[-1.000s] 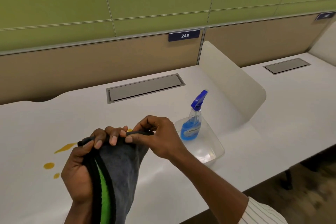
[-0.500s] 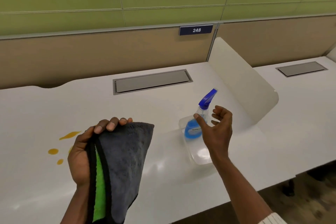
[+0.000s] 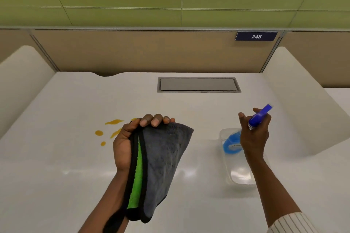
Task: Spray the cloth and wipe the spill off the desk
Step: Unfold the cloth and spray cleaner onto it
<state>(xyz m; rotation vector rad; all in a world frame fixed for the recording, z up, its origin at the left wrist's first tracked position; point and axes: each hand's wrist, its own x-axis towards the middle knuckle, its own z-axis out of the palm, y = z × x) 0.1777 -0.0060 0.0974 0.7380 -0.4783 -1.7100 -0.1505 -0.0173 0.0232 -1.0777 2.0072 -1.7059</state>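
A folded grey cloth (image 3: 162,157) with black edging and a green inner side hangs from my left hand (image 3: 123,143), which is shut on its top edge above the white desk (image 3: 56,166). Several yellow-orange spill drops (image 3: 113,122) lie on the desk just left of that hand. A spray bottle (image 3: 232,143) with blue liquid and a blue trigger head stands in a clear plastic tray (image 3: 238,176) to the right. My right hand (image 3: 254,138) is wrapped around the bottle's neck, under the trigger head.
A grey cable hatch (image 3: 198,84) is set into the desk at the back. White rounded dividers stand at the right (image 3: 303,109) and left (image 3: 20,73) sides. A tan back panel carries a plate numbered 248 (image 3: 256,36).
My right hand let go of the cloth, reached right and closed around the spray bottle's neck. The left hand keeps holding the cloth. The view has swung to the left.
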